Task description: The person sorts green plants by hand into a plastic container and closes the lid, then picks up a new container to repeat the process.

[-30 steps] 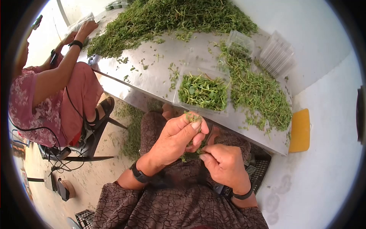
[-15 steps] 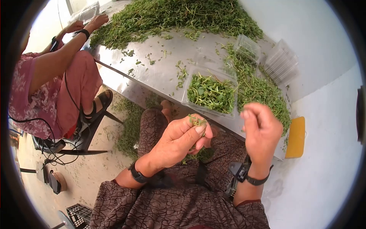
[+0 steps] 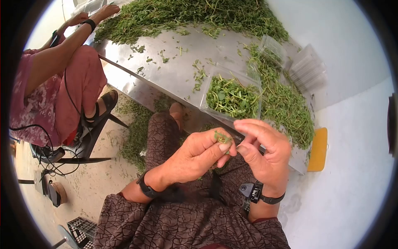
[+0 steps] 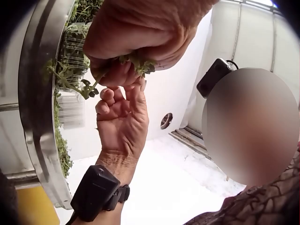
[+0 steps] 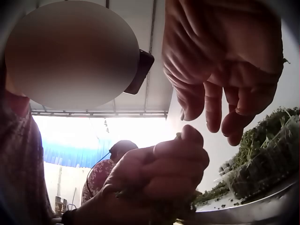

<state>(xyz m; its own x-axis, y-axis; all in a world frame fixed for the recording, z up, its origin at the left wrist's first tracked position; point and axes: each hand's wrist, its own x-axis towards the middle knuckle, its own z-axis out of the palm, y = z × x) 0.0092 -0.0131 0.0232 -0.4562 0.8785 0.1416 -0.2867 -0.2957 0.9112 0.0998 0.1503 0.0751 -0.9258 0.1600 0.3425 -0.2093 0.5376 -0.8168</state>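
Note:
My left hand pinches a small bunch of leafy green sprigs between thumb and fingers, above my lap. In the left wrist view, a leafy stem hangs out from under that hand. My right hand is close beside the left fingertips, its thumb and fingers apart. The right wrist view shows its loosely bent fingers with nothing between them. Just beyond both hands, a clear plastic box holds picked green tips at the table edge.
A large heap of greens covers the back of the metal table; a smaller pile lies at right. Stacked clear boxes lean near the wall. A yellow board stands at the table's end. Another person sits at left.
My right hand left the sprigs, swung up and right toward the pile, then came back beside the left fingertips. The left hand keeps its pinch on the greens.

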